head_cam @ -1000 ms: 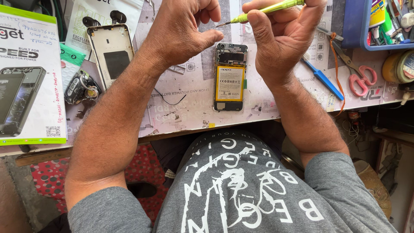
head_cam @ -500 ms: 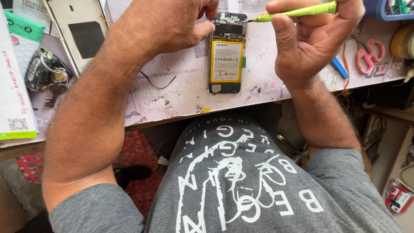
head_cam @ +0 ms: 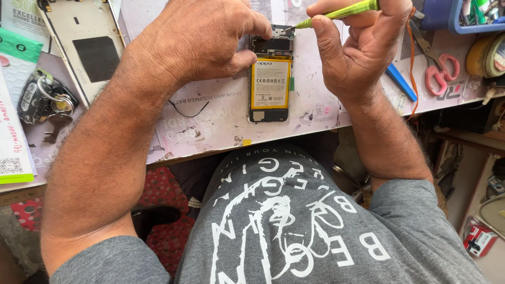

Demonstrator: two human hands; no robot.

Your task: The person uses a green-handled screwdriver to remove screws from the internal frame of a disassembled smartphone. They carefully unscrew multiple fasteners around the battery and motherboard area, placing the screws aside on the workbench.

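Already opened, phone (head_cam: 270,79) on desk (head_cam: 210,126): left hand (head_cam: 202,44) steadies it, fingers curled; right hand (head_cam: 363,44) fingers pinch screwdriver (head_cam: 336,13) at top; back cover (head_cam: 87,50) off

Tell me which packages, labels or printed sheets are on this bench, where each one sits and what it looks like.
Battery label: yellow rectangle with a white lower panel, on the opened phone at centre, between both hands.
Retail package: far left edge, flat white card with green trim.
Printed work mat: pale pinkish sheet, scuffed, covering the bench under the phone.
Removed phone back cover: upper left, beige with a dark square patch.
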